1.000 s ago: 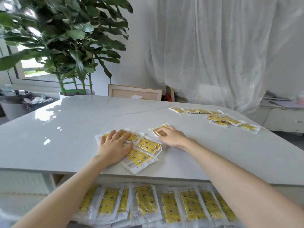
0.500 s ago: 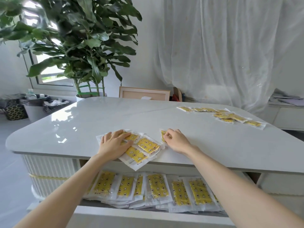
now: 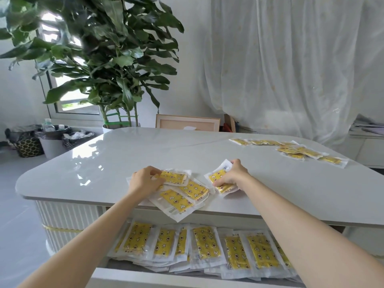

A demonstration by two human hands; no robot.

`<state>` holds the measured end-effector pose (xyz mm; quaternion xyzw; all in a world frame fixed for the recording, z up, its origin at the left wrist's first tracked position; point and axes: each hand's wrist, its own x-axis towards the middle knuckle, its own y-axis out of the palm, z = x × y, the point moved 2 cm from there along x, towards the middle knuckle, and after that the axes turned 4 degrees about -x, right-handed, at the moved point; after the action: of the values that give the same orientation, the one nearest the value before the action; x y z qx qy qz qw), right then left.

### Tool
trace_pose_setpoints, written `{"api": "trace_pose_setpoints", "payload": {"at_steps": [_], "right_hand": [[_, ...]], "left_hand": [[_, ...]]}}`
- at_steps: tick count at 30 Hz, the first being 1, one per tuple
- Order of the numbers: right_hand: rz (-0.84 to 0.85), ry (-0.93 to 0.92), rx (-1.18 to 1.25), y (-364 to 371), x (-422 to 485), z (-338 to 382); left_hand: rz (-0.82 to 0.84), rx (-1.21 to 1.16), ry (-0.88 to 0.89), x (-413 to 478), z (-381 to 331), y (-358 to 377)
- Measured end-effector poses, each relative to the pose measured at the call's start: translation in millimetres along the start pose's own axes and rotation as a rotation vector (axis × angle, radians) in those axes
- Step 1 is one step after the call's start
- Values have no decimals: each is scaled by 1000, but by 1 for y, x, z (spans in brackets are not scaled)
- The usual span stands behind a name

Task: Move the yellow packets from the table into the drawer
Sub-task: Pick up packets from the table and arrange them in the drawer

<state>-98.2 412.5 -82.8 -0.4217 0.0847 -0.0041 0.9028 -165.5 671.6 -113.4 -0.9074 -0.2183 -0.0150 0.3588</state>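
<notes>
- Yellow packets (image 3: 203, 244) lie in three lots: in the drawer, in a pile at the near table edge, and in a group far right on the table.
- Drawer (image 3: 166, 279), open below the table's near edge: a row of overlapping packets fills it from left to right, with more layers visible underneath. I judge this the finished portion, and the larger share.
- Left hand (image 3: 145, 180): grip closed, fingers curled onto the left edge of the near pile (image 3: 182, 194). The pile rests on the table (image 3: 124, 159), with several packets fanned over one another. The lowest overhangs the edge above the drawer. Not yet lifted.
- Right hand (image 3: 232, 175): grip closed on a tilted packet (image 3: 217, 176), just beside the near pile, its far end raised off the table. A second packet seems to lie under the fingers; I cannot tell whether it is held too.
- Far group (image 3: 295, 150): a loose scatter of packets near the far right corner, well apart from both hands.
- Status, as a judgement: the task is past its midpoint. Left to do: put the near pile and the tilted packet into the drawer. Then collect the far group, which calls for a reach across the table.
</notes>
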Motion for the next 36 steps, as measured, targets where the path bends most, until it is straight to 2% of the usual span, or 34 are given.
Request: {"api": "trace_pose_setpoints", "payload": {"at_steps": [3, 5, 7, 8, 11, 15, 17, 19, 21, 23, 27, 33, 36], "right_hand": [[-48, -9, 33, -6, 5, 7], [-42, -41, 207, -13, 8, 15], [92, -41, 435, -15, 8, 21], [195, -33, 473, -13, 4, 24], [400, -17, 381, 0, -8, 30], [420, -66, 192, 18, -17, 42], [383, -95, -1, 21, -21, 50], [368, -120, -171, 21, -22, 58], [409, -138, -325, 20, -26, 63], [459, -121, -423, 17, -28, 65], [496, -44, -439, 18, -28, 59], [475, -94, -377, 10, -26, 54], [507, -52, -246, 8, -22, 48]], "left_hand": [[15, 48, -34, 3, -5, 5], [24, 110, -41, 3, -9, 8], [11, 151, -47, 5, -10, 10], [9, 160, -47, 7, -10, 11], [60, 125, -89, 17, -9, 11], [158, 33, -125, 29, -7, 10], [187, 101, -55, 27, -10, 13], [193, 288, 62, 20, -21, 12], [248, 379, 172, 15, -30, 14], [344, 383, 194, 14, -35, 20], [501, 418, 163, 13, -44, 30], [502, 587, 199, 22, -52, 28], [510, 655, 198, 22, -49, 28]]}}
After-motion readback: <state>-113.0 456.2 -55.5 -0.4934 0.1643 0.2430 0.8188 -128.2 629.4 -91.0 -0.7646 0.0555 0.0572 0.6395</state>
